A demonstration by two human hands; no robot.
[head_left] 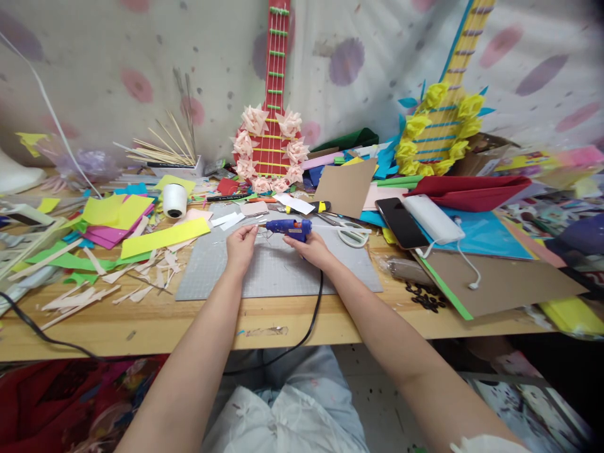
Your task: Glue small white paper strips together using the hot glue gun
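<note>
A blue hot glue gun (289, 226) is held above the grey cutting mat (278, 277), its nozzle pointing left. My right hand (311, 248) is wrapped around its handle, and a clear glue stick (340, 228) sticks out of the back. Close to the nozzle, my left hand (240, 248) has its fingers pinched together; whatever they hold is too small to make out. A black cord (317, 308) hangs from the gun over the table edge. White paper strips (229, 220) lie just beyond my left hand, and scissors (353, 235) rest beyond my right.
Behind the mat stand a red paper guitar (276, 75) with pink flowers and a yellow one (438, 132). Paper scraps (108, 245) and a white thread spool (174, 201) lie left. On the right are a phone (401, 223), a white power bank (434, 218) and brown cardboard (500, 283).
</note>
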